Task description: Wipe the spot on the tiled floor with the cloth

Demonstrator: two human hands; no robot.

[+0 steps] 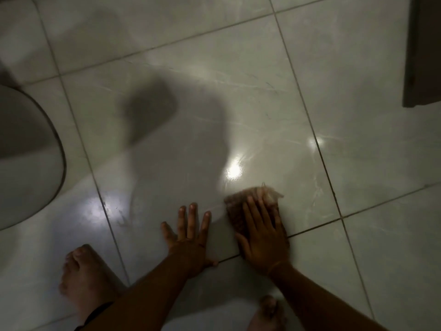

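The right hand [261, 232] pressed flat on the cloth [253, 206]; the left hand [188, 235], at its nine o'clock, lay splayed on the floor [238, 91], and could slip on wet tile.

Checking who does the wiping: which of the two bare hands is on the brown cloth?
The right hand presses flat on the brown cloth. The left hand lies spread on the bare pale tiled floor beside it, touching no cloth.

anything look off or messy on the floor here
Only small things. Faint smudgy marks sit by the grout line left of the left hand, away from the cloth under the right hand. The cloth's far edge looks frayed. No cracked tile shows.
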